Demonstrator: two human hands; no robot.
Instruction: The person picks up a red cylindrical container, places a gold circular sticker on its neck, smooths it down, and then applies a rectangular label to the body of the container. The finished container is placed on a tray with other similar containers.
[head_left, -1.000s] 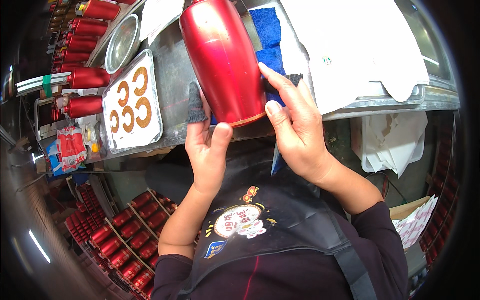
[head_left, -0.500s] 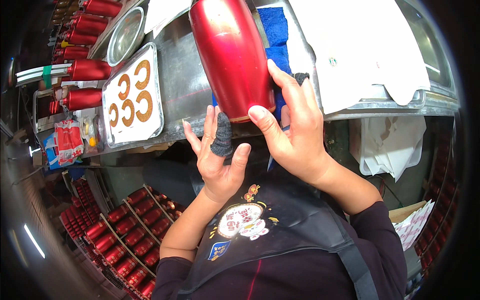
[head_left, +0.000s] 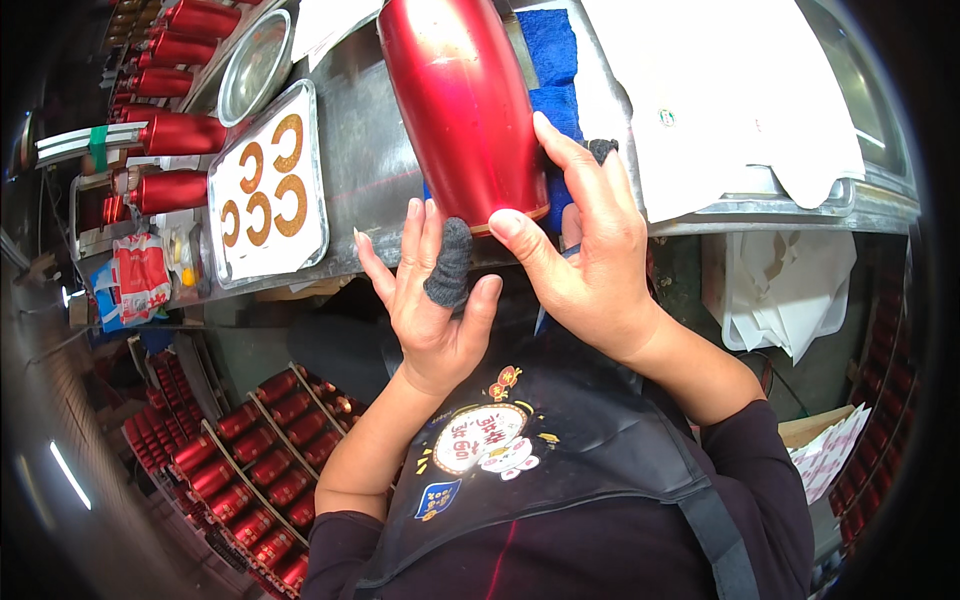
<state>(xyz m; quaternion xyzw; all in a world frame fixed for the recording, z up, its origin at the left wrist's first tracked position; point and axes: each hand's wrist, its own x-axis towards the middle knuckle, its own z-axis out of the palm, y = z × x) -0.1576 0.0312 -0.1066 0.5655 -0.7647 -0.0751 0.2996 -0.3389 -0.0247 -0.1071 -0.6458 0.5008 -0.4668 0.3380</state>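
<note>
A large glossy red bottle lies on its side on blue cloth, its base toward me and its far end cut off by the frame. My right hand holds it by the lower right side, thumb at the base rim and index finger along the wall. Some of that hand's other fingers are hidden. My left hand is open, fingers spread, just left of the base; a dark knitted finger cover wraps its index finger, whose tip is at or very near the bottle. Another dark cover shows on a right finger.
Left on the metal table stand a tray of golden C-shaped pieces and a round metal dish. White sheets cover the right side. Red bottles line the far left; racks of them stand lower left. A bin holds paper.
My left hand has shifted slightly left and up beside the bottle's base. My right hand and the bottle have barely moved.
</note>
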